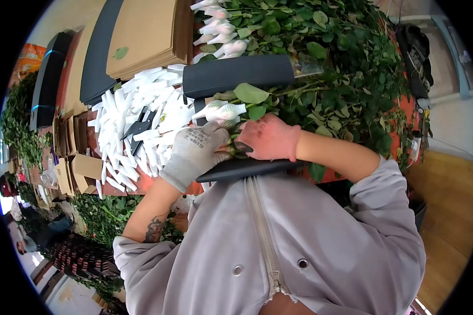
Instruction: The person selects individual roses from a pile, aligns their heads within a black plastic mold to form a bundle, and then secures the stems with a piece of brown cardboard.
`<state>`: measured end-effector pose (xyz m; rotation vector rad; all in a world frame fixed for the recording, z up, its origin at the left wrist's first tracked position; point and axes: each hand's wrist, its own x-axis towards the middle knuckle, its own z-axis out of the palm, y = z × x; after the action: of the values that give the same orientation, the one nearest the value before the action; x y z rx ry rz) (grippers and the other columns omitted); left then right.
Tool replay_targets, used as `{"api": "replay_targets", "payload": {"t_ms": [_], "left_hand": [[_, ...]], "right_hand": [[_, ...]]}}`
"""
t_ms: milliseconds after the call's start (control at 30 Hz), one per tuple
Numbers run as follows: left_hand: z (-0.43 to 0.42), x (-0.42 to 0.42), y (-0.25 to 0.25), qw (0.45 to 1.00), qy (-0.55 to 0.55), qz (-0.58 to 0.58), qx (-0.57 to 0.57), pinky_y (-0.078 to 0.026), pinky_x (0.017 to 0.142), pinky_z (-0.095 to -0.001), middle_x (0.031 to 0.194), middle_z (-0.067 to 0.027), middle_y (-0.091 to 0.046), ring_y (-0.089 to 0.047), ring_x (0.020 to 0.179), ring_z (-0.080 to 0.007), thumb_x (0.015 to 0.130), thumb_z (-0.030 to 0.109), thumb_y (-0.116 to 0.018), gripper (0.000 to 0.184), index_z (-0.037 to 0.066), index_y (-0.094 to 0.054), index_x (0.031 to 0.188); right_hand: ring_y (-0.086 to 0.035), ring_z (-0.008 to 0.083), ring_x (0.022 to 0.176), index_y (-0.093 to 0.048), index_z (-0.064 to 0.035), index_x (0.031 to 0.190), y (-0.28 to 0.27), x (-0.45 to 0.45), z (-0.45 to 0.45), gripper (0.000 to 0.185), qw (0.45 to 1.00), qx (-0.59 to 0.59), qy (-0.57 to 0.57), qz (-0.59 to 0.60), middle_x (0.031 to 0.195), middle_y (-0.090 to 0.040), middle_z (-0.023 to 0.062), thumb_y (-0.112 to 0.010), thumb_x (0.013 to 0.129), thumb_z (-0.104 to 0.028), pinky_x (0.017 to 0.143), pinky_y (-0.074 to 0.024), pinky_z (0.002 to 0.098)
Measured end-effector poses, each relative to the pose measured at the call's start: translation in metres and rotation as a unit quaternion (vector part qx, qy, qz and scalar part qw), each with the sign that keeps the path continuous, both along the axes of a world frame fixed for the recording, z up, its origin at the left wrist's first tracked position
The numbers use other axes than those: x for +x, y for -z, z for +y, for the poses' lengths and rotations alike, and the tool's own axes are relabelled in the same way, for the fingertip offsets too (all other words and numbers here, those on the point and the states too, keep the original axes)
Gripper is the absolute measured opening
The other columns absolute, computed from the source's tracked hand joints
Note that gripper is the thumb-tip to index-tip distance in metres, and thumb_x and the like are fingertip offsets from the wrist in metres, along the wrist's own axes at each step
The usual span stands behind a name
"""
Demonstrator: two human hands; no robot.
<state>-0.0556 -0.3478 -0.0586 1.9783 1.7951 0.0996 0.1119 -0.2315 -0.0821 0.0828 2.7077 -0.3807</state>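
My left hand (195, 149), in a grey glove with dark print, is closed at the green stems just below a small bunch of roses. My right hand (269, 137), in a pinkish-red glove, curls around the same stems from the other side. The rose heads (223, 112) wear white mesh sleeves and point left, above my hands. Under my hands, against my body, lies a black sheet (247, 170). A black corrugated sheet (239, 76) sits just beyond the roses. My fingertips are partly hidden.
White mesh sleeves (136, 121) lie heaped at left, with a black tool (140, 126) among them. Brown cardboard sheets (142, 37) are stacked behind. Leafy rose stems (347, 79) cover the right side. More sleeved roses (218, 26) lie at the back.
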Motion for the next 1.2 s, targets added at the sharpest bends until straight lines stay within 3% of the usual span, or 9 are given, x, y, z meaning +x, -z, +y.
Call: {"api": "replay_targets", "payload": {"t_ms": [67, 200, 333, 467, 767, 900, 1033, 1100, 1200], "left_hand": [[-0.004, 0.001, 0.001, 1.0, 0.001, 0.013, -0.022, -0.048, 0.074, -0.0371, 0.104, -0.0065, -0.06, -0.06, 0.09, -0.0261, 0.072, 0.031, -0.068, 0.039, 0.012, -0.061, 0.106], [-0.011, 0.001, 0.007, 0.999, -0.008, -0.017, 0.029, -0.048, 0.073, -0.0367, 0.104, -0.0062, -0.06, -0.06, 0.089, -0.0254, 0.073, 0.029, -0.067, 0.034, 0.011, -0.062, 0.103], [-0.011, -0.001, 0.012, 0.997, 0.013, -0.044, 0.06, -0.048, 0.073, -0.0364, 0.102, -0.0058, -0.06, -0.061, 0.086, -0.025, 0.075, 0.026, -0.064, 0.028, 0.011, -0.064, 0.099], [-0.009, 0.001, 0.011, 0.997, 0.042, -0.014, 0.056, -0.048, 0.07, -0.0362, 0.097, -0.0014, -0.06, -0.062, 0.082, -0.0193, 0.08, 0.029, -0.059, 0.023, 0.015, -0.065, 0.097], [-0.014, -0.005, 0.014, 0.996, 0.03, -0.052, 0.068, -0.049, 0.067, -0.0351, 0.093, -0.0033, -0.063, -0.063, 0.08, -0.0214, 0.082, 0.026, -0.057, 0.021, 0.015, -0.065, 0.098], [-0.012, -0.021, 0.017, 0.973, -0.003, -0.079, 0.215, -0.05, 0.068, -0.0315, 0.096, -0.0041, -0.064, -0.063, 0.081, -0.0226, 0.078, 0.016, -0.063, 0.023, 0.012, -0.065, 0.1], [-0.007, -0.02, 0.022, 0.981, -0.058, -0.048, 0.177, -0.05, 0.065, -0.0348, 0.091, -0.0069, -0.064, -0.063, 0.076, -0.0255, 0.077, 0.014, -0.064, 0.02, 0.011, -0.065, 0.097], [-0.006, -0.025, 0.038, 0.98, -0.072, -0.047, 0.18, -0.05, 0.065, -0.0353, 0.089, -0.0077, -0.063, -0.062, 0.076, -0.0263, 0.077, 0.014, -0.064, 0.018, 0.01, -0.064, 0.095], [-0.008, -0.028, 0.052, 0.975, -0.087, -0.056, 0.198, -0.049, 0.063, -0.036, 0.087, -0.0078, -0.062, -0.061, 0.074, -0.0272, 0.078, 0.013, -0.062, 0.015, 0.01, -0.063, 0.092]], "right_hand": [[-0.059, 0.0233, 0.08, -0.058, -0.0154, 0.104, -0.003, 0.009, -0.005, 0.034, 0.973, 0.04, 0.145, 0.176, 0.084, -0.059, 0.0043, -0.059, 0.075, -0.034, 0.072, -0.0444, 0.0348], [-0.062, 0.0223, 0.077, -0.057, -0.0066, 0.102, 0.003, 0.012, -0.006, 0.033, 0.952, 0.157, 0.108, 0.24, 0.079, -0.062, 0.0048, -0.056, 0.076, -0.027, 0.064, -0.0444, 0.041], [-0.058, 0.0191, 0.074, -0.055, -0.0111, 0.109, 0.007, 0.005, -0.003, 0.042, 0.971, 0.154, 0.103, 0.15, 0.074, -0.058, 0.0015, -0.059, 0.075, -0.037, 0.065, -0.0379, 0.0351], [-0.06, 0.0209, 0.072, -0.053, -0.0121, 0.095, 0.008, -0.008, 0.001, 0.031, 0.96, 0.143, 0.108, 0.214, 0.072, -0.058, 0.0029, -0.059, 0.074, -0.034, 0.058, -0.0401, 0.0349], [-0.064, 0.0247, 0.071, -0.053, -0.0024, 0.101, -0.002, -0.013, 0.002, 0.027, 0.993, 0.082, 0.067, 0.046, 0.08, -0.063, 0.0098, -0.051, 0.077, -0.014, 0.054, -0.0469, 0.0348], [-0.064, 0.0231, 0.07, -0.052, 0.0037, 0.104, 0.001, -0.012, -0.002, 0.029, 0.983, 0.142, -0.002, 0.113, 0.084, -0.063, 0.0105, -0.048, 0.079, -0.012, 0.055, -0.0487, 0.0324], [-0.063, 0.0249, 0.078, -0.052, 0.0026, 0.106, 0.006, -0.01, -0.002, 0.03, 0.991, 0.11, 0.001, 0.073, 0.092, -0.061, 0.0132, -0.047, 0.079, -0.011, 0.062, -0.0494, 0.0336], [-0.063, 0.0259, 0.076, -0.057, 0.0004, 0.1, 0.024, -0.006, -0.002, 0.024, 0.963, 0.111, 0.055, 0.239, 0.083, -0.063, 0.0121, -0.046, 0.083, -0.012, 0.063, -0.0496, 0.0354], [-0.063, 0.0272, 0.076, -0.057, 0.0001, 0.101, 0.029, -0.001, 0.0, 0.025, 0.965, 0.105, 0.071, 0.228, 0.083, -0.063, 0.0135, -0.044, 0.084, -0.013, 0.063, -0.049, 0.0362]]}}
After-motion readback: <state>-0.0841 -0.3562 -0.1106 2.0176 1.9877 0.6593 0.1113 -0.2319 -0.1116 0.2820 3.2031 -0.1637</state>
